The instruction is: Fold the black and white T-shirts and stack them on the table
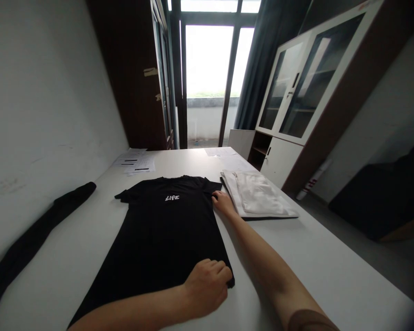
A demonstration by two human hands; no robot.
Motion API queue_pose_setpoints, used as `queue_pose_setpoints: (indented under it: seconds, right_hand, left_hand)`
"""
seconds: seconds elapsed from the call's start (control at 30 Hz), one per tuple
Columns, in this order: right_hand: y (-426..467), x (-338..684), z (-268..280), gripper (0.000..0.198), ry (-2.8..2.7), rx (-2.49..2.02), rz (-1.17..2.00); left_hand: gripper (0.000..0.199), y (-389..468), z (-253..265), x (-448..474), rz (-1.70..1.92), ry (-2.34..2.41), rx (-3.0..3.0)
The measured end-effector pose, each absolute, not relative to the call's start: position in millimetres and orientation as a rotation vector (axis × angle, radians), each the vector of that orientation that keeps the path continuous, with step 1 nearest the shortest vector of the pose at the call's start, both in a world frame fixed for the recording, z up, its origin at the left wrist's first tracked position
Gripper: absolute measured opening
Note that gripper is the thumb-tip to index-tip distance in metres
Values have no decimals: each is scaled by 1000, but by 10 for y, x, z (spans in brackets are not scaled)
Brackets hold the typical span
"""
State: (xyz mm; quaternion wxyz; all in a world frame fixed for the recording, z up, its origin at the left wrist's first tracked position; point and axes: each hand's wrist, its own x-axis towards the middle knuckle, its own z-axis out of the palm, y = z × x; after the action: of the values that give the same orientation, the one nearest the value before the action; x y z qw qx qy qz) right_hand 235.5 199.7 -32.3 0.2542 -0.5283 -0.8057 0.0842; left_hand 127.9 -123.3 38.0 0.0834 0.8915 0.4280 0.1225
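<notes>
A black T-shirt (158, 234) with small white lettering near the collar lies spread flat on the white table, its neck pointing away from me. My left hand (209, 285) reaches across the lower part of the shirt, fingers closed on the fabric at the hem's right corner. Farther up the same side edge, my right hand (222, 203) pinches the shirt just below the right sleeve. The fingertips of both hands are partly hidden. Right beside my right hand sits a stack of folded white clothes (258, 195), with something dark under it.
A long dark rolled cloth (37, 234) lies along the wall at the left. Printed papers (136, 162) rest on the far part of the white table (331, 257). Beyond stand a dark cabinet (131, 69), a glass door (209, 82) and a white-fronted cabinet (284, 154).
</notes>
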Motion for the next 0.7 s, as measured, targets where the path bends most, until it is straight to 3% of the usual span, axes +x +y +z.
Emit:
queue_pose_setpoints:
  seconds: [0.17, 0.37, 0.7]
  right_hand:
    - [1994, 2352, -321, 26, -2188, -1440, 214]
    - [1991, 2361, -311, 26, -2190, -1436, 215]
    - [1992, 2355, -318, 26, -2193, -1444, 216]
  left_hand:
    - [42, -1249, 403, 1263, 303, 1151, 2772]
    - [10, -1215, 375, 1248, 238, 1069, 2851]
    - [17, -1220, 291, 1215, 456, 876, 2909]
